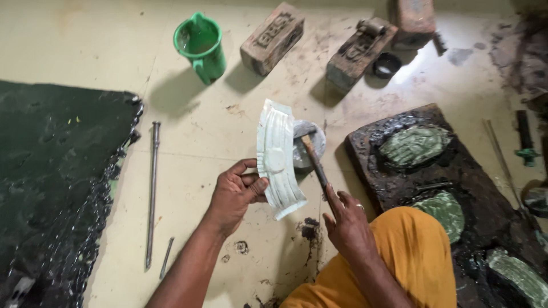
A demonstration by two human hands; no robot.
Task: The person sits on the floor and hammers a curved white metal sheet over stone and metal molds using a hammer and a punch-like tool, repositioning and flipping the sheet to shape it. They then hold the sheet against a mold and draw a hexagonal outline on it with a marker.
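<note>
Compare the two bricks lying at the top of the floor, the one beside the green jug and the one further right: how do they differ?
The left brick is reddish and fairly clean, and its top is bare; the right brick is darker and grimy, and a small metal cylinder rests on it. The left brick lies beside the green jug; the right brick lies next to a small black bowl. Both lie flat, angled alike, with stamped recesses facing up.

A worker seated on a workshop floor is wearing an orange-yellow garment [399, 256] that is draping over the lap and knee. Both forearms are showing bare, with no sleeves reaching them. A thin pale ring [360, 207] is sitting on a finger of the right hand [348, 225]; the left hand [234, 194] is wearing nothing.
</note>
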